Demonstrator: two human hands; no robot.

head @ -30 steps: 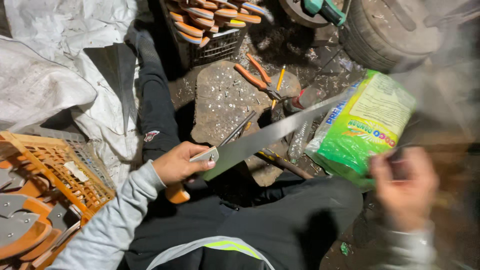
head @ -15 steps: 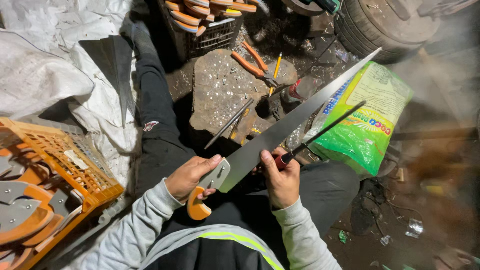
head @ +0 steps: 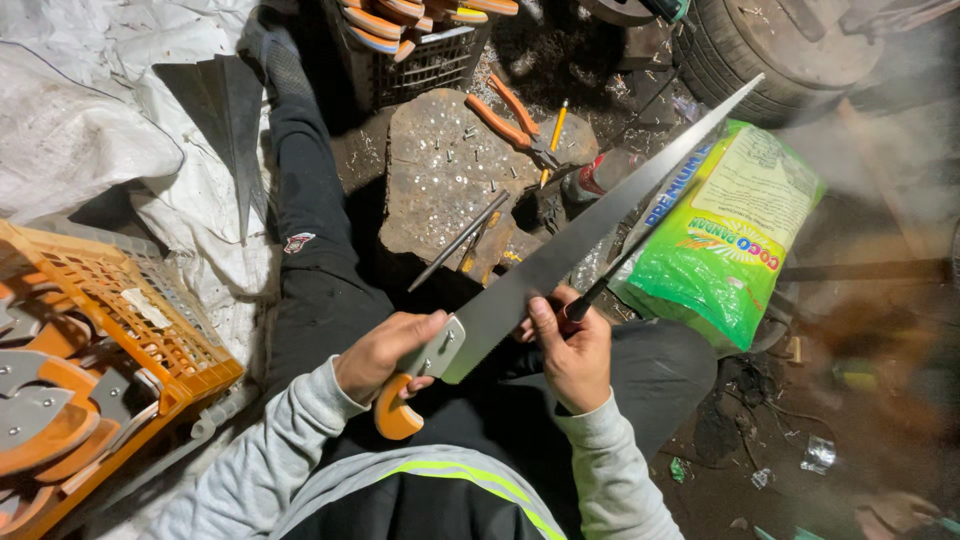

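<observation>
A long steel hand saw blade (head: 600,215) with an orange handle (head: 394,415) lies slantwise over my lap, tip pointing up and right. My left hand (head: 382,352) grips it at the handle. My right hand (head: 573,352) holds a thin dark rod-like tool (head: 625,262) and its thumb rests on the blade's underside edge. Both sleeves are grey, above a dark vest with a yellow stripe.
A flat stone block (head: 440,170) studded with rivets lies ahead, with orange-handled pliers (head: 510,115), a pencil (head: 553,135) and a metal rod (head: 460,240). An orange crate (head: 130,320) of saw handles stands at left, a green bag (head: 735,235) at right, a tyre (head: 790,50) at the top right.
My right hand came in from the far right, now holding a thin tool against the blade. The saw swung steeper, its tip pointing higher to the right.
</observation>
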